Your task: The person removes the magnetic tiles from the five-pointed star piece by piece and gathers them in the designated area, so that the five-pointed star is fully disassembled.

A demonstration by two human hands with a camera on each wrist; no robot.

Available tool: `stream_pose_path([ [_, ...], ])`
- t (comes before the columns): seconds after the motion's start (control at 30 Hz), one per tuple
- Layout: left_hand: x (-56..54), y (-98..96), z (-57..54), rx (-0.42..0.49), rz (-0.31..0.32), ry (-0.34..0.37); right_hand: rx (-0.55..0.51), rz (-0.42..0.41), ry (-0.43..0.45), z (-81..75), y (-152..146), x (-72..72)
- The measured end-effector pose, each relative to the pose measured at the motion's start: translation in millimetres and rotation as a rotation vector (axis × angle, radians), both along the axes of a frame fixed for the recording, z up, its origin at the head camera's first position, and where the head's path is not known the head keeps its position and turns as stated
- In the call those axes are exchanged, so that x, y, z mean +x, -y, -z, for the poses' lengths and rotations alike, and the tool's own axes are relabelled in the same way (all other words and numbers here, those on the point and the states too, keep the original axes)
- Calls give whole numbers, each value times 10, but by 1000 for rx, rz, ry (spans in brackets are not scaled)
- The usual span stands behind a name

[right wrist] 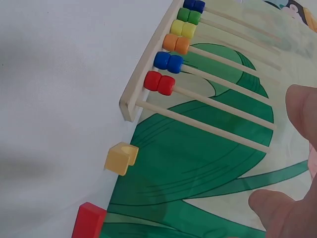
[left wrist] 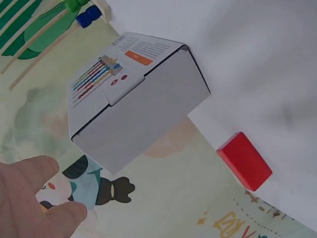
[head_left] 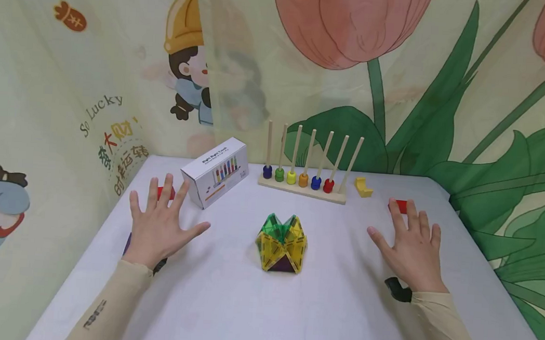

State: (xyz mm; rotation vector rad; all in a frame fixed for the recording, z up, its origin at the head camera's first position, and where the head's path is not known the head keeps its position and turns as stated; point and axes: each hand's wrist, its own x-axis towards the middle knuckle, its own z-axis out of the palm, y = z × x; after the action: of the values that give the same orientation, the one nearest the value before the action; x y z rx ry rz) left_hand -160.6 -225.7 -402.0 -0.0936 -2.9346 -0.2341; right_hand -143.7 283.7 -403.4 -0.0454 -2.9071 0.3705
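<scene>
A yellow-and-green magnetic-tile model (head_left: 281, 244) sits between the left hand (head_left: 158, 225) and right hand (head_left: 415, 247), both spread and gripping nothing. Past the left lie a red block (left wrist: 245, 161) and printed carton (head_left: 218, 172); past the right, another red block (right wrist: 89, 222); between and beyond, a wooden bead rack (head_left: 301, 191).

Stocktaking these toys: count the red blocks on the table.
2: in the head view, one red block is partly behind the left hand, near the white box; the other red block is partly behind the right hand. Either hand may hide more.
</scene>
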Motion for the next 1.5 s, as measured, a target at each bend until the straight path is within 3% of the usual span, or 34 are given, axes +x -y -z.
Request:
stream_pose_path([
  [0.3,-67,64,-137,9,-8,-15,-6,13,-2,-33,-12,-97],
  [0.47,-31,52,-87,13,-7,14,3,22,29,-6,-54,-44],
  [0.63,-32,28,-65,16,8,-2,-10,17,26,10,-67,-26],
  [0.97,-124,-196,11,32,183,28,-36,6,63,99,-16,-23],
  [1.33,-255,-552,100,-2,327,77,-49,-25,63,193,159,-41],
  [1.43,-263,-653,108,19,400,80,-55,-45,77,233,268,-44],
  [1.5,-263,-722,113,58,481,60,-59,-63,86,267,345,-42],
])
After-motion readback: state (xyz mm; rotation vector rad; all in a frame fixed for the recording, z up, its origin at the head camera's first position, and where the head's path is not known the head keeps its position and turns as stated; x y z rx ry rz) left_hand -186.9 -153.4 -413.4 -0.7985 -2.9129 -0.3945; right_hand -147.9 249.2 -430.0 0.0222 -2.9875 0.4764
